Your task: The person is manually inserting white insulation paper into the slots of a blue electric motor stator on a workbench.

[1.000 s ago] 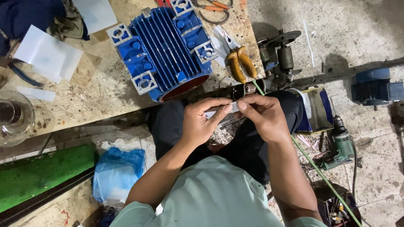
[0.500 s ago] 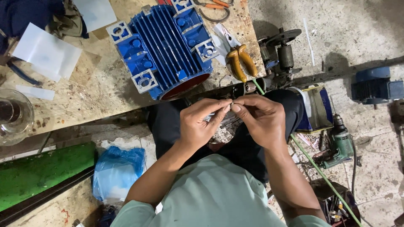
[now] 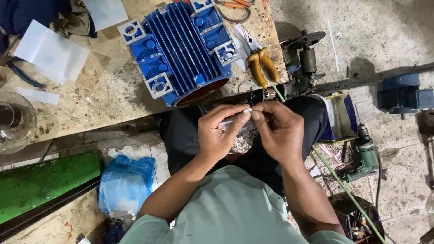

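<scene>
My left hand (image 3: 221, 133) and my right hand (image 3: 278, 129) meet in front of my lap, fingertips together. Between them they pinch a small white strip of paper or tape (image 3: 246, 110); more of the white piece (image 3: 224, 124) shows under my left fingers. Just beyond the hands, a blue finned motor housing (image 3: 181, 49) lies on the worn wooden bench (image 3: 90, 97), its open round end facing me. Orange-handled pliers (image 3: 262, 67) rest at the bench's right edge, a short way past my right hand.
White sheets (image 3: 52, 52) and a glass jar (image 3: 13, 119) lie on the bench's left. On the floor are a blue plastic bag (image 3: 126, 183), a green board (image 3: 43, 183), a green drill (image 3: 364, 156), a tin box (image 3: 339, 117), a blue motor (image 3: 402, 92) and a green hose (image 3: 343, 185).
Both hands have kept pinching the white strip and shifted slightly left and down; the fingertips have closed tighter together on it.
</scene>
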